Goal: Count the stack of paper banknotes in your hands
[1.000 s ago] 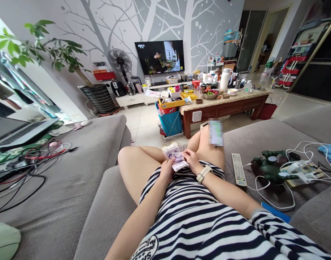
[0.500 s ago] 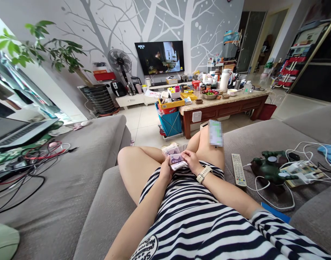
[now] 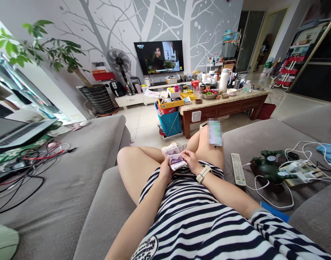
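A stack of purple banknotes [image 3: 178, 165] is held between my hands above my lap. My left hand [image 3: 166, 169] is closed around the left end of the stack. The fingertips of my right hand [image 3: 191, 161] pinch the right edge of a raised note, which shows a "5". Just beyond lie more banknotes [image 3: 168, 149], spread near my crossed legs. On my right knee rests a phone [image 3: 215, 133], its screen blurred out. A cream watch [image 3: 204, 174] is strapped to my right wrist.
Right of me on the grey sofa lie a remote control [image 3: 238, 169], a dark green figurine [image 3: 270, 168] and a power strip [image 3: 303, 173] with white cables. Tangled cables [image 3: 32, 162] and a laptop [image 3: 21, 133] are at left. A cluttered coffee table [image 3: 225, 104] stands ahead.
The hands and the banknotes keep nearly the same pose. The whole view has shifted very slightly, and the television picture is different, now with a subtitle.
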`<state>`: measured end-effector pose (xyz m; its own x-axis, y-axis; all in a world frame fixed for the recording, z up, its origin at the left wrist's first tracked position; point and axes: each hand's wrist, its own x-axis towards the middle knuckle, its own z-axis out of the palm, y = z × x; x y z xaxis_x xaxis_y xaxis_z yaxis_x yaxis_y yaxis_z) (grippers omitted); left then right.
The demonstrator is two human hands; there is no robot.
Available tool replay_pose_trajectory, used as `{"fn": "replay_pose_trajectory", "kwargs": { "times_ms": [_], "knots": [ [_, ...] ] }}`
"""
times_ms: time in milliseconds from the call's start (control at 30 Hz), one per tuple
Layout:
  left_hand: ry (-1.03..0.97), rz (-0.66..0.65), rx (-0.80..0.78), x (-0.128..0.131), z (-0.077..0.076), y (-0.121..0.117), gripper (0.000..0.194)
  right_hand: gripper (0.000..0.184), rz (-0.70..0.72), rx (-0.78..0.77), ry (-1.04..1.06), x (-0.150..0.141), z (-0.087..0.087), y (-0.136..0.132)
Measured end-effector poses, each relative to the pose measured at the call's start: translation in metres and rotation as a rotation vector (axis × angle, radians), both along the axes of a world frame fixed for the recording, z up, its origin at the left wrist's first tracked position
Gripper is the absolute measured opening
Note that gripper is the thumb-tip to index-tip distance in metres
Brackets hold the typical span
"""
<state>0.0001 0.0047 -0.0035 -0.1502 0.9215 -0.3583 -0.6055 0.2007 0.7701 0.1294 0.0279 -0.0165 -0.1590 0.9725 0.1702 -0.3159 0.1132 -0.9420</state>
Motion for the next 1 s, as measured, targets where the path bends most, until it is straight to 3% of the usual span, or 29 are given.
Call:
{"fn": "replay_pose_trajectory", "kwargs": {
  "times_ms": [267, 467, 767, 1000],
  "knots": [
    [-0.063, -0.032, 0.105, -0.001, -0.01, 0.005, 0.029, 0.034, 0.066, -0.022, 0.049, -0.002, -0.003, 0.002],
    [0.029, -0.099, 0.048, -0.007, -0.013, 0.004, 0.022, 0.035, -0.087, -0.027, 0.006, -0.003, -0.007, 0.009],
    [0.079, -0.088, 0.048, -0.005, -0.01, 0.002, 0.011, 0.032, -0.101, -0.005, -0.082, -0.001, -0.011, 0.012],
    [0.118, -0.099, 0.054, -0.006, -0.011, 0.001, 0.015, 0.031, -0.092, 0.003, -0.077, -0.001, -0.008, 0.01]
  ]
}}
